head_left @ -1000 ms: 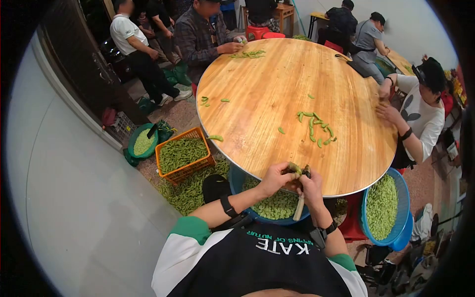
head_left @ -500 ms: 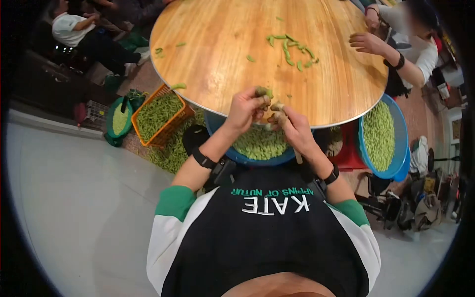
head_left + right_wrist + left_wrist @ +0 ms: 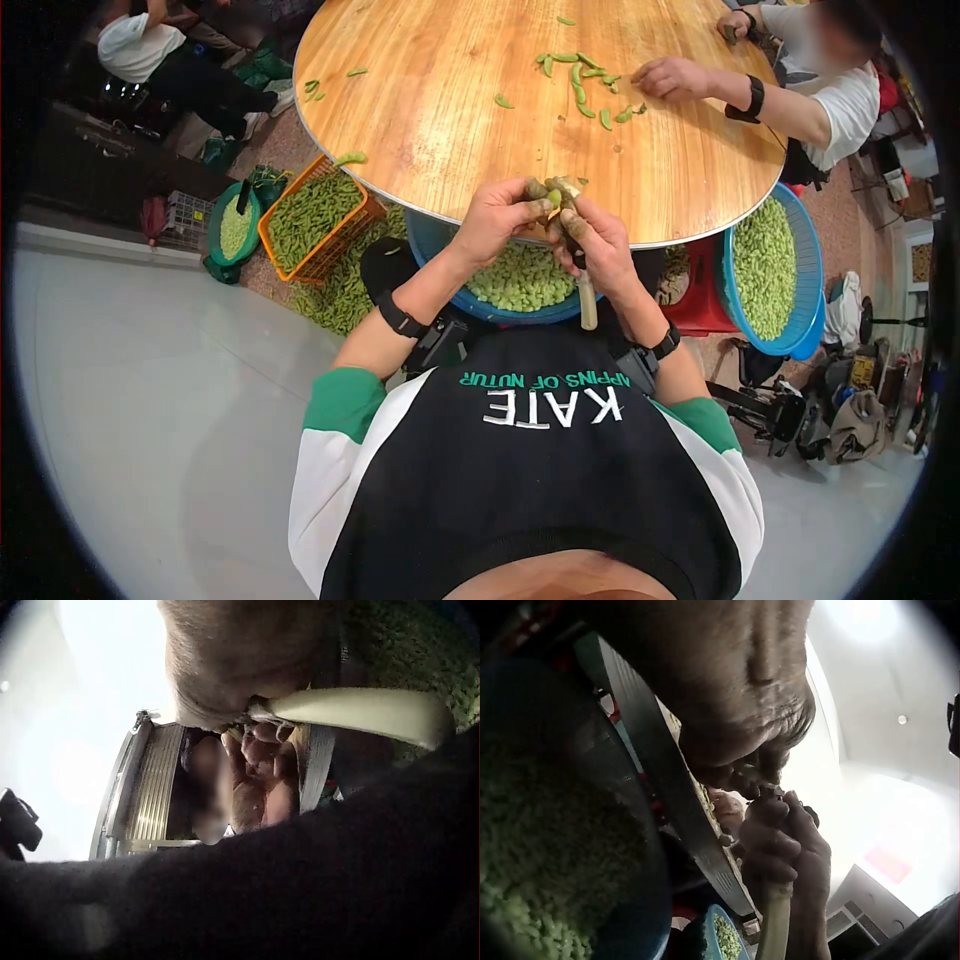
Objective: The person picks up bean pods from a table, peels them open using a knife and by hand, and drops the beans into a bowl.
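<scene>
Both hands meet over the near table edge, above a blue basin of shelled beans (image 3: 522,280). The right hand (image 3: 600,245) curls round a pale-handled tool (image 3: 587,303), its handle sticking out below the palm; in the right wrist view the handle (image 3: 360,712) points away from the fingers. The tool's working end is hidden by fingers. The left hand (image 3: 495,222) pinches a green pod (image 3: 553,198) between thumb and fingers, close to the right fingertips. In the left wrist view the right hand (image 3: 780,847) grips the handle (image 3: 775,922) beside the left hand (image 3: 742,712).
Loose pods (image 3: 578,92) lie on the round table (image 3: 430,110). An orange crate of pods (image 3: 318,220) stands left over a pod heap, with a green basin (image 3: 235,232) beyond. Another blue basin (image 3: 765,270) is at the right. Another person's hand (image 3: 672,78) reaches over the table.
The view has tilted down. My hands, apart half a second ago, have come together at the pod. The other person's arm has reached left to the loose pods.
</scene>
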Action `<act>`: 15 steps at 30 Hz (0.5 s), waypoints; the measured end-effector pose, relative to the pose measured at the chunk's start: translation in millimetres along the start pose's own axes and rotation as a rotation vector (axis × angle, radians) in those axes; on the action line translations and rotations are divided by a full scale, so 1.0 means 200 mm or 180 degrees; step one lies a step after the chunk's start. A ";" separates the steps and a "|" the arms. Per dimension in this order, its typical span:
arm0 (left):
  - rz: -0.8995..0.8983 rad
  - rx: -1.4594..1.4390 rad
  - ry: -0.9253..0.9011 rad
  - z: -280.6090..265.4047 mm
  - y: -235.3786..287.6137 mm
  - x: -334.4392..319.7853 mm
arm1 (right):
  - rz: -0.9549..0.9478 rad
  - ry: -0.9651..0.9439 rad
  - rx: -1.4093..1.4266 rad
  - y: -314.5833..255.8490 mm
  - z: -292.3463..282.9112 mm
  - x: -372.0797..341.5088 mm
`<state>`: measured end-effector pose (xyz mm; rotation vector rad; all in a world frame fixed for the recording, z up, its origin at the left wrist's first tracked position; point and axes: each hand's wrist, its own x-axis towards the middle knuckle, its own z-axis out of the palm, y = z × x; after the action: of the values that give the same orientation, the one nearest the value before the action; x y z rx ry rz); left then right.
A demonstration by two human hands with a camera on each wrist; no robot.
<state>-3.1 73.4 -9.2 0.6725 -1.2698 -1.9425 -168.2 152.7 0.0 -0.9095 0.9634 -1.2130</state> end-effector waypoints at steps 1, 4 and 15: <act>-0.0020 0.0008 -0.0062 0.01 0.00 0.00 | 0.0009 -0.0002 -0.0004 0.00 0.00 0.00; -0.0074 -0.0015 -0.0091 0.01 0.00 0.00 | 0.0082 -0.0176 0.0183 -0.02 -0.01 0.00; -0.0047 -0.0094 0.0031 0.01 -0.04 0.01 | -0.0099 -0.0322 0.0356 0.01 -0.03 -0.01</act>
<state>-7.4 74.0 -15.4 0.6775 -1.2310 -1.9640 -173.1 154.2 -3.4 -0.8911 0.7955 -1.2232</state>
